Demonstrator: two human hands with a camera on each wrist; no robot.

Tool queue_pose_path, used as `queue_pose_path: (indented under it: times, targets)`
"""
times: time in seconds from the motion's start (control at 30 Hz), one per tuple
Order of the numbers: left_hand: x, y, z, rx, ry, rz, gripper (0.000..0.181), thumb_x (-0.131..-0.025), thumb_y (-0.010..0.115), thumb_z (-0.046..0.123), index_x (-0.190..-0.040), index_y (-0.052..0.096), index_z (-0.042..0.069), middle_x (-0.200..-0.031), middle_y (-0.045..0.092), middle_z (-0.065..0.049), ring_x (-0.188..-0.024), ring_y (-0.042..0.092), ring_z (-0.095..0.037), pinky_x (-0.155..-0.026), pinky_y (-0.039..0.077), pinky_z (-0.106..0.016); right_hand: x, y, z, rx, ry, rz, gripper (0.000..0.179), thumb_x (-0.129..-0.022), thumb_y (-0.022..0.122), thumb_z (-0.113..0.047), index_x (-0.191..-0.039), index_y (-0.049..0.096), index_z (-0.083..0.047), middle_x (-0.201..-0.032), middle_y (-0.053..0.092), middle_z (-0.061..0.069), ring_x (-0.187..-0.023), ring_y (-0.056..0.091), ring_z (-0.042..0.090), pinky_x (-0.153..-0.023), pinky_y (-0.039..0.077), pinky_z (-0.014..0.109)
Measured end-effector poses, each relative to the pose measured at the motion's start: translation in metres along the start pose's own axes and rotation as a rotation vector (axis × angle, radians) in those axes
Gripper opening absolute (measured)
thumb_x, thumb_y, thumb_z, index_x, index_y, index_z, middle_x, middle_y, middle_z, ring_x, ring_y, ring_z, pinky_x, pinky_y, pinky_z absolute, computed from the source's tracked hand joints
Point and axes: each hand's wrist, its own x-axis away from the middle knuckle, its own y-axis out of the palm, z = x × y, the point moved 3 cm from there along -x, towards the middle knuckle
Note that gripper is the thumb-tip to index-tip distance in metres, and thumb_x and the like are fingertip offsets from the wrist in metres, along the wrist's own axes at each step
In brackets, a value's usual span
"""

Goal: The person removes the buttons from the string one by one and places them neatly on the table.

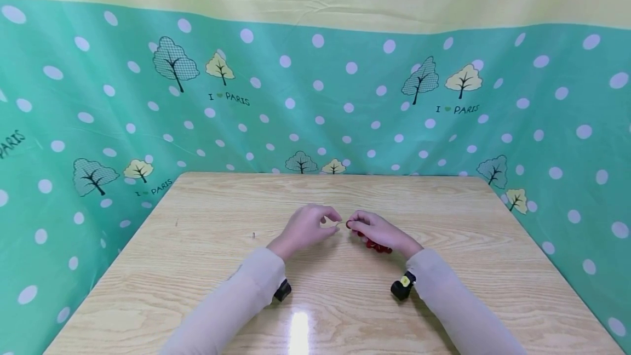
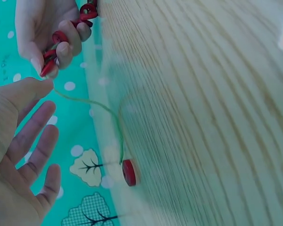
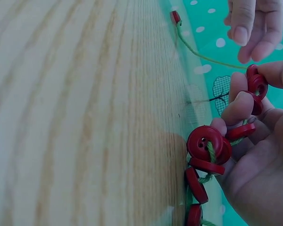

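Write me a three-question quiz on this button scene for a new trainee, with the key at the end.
1. True or false: the fabric backdrop carries printed trees.
2. Which hand holds the bunch of red buttons?
A) Left
B) Right
C) Neither
3. Fill in: a lone red button, set apart from the bunch, is attached to a green ____.

Key:
1. True.
2. B, the right hand.
3. String.
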Motion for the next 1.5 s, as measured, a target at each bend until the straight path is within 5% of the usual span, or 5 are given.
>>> queue_pose_path:
  times: [0.33, 0.93, 1.5]
  targets:
    - [-0.007, 0.006, 0.008, -0.012, 0.064, 0.001, 0.024, -0.089, 0.078, 0.024, -0.111, 0.074, 0.019, -0.109, 0.072, 0.009, -0.090, 0.066, -0.016, -0.078, 0.049, -0.025, 0.001, 0.002, -0.002, 0.001, 0.011, 0.008, 0.031, -0.106, 0.051, -0.036, -0.110, 0.059, -0.007, -0.087, 0.055, 0.012, -0.066, 0.047, 0.021, -0.059, 0.040, 0.033]
    - [-0.010, 0.020, 0.011, -0.018, 0.066, -0.011, 0.032, -0.088, 0.080, 0.028, -0.118, 0.070, 0.024, -0.104, 0.071, 0.010, -0.095, 0.065, -0.011, -0.080, 0.051, -0.030, 0.002, 0.002, -0.004, 0.005, -0.017, -0.016, 0.031, -0.106, 0.050, -0.034, -0.111, 0.061, -0.005, -0.078, 0.051, 0.005, -0.066, 0.046, 0.020, -0.058, 0.038, 0.031]
    - [-0.013, 0.021, 0.013, -0.066, 0.089, 0.017, 0.025, -0.088, 0.080, 0.024, -0.112, 0.076, 0.018, -0.101, 0.072, 0.008, -0.089, 0.063, -0.008, -0.076, 0.050, -0.024, 0.002, 0.001, 0.000, -0.005, 0.005, -0.009, 0.034, -0.106, 0.049, -0.038, -0.110, 0.063, -0.007, -0.081, 0.053, 0.006, -0.066, 0.046, 0.021, -0.053, 0.035, 0.032]
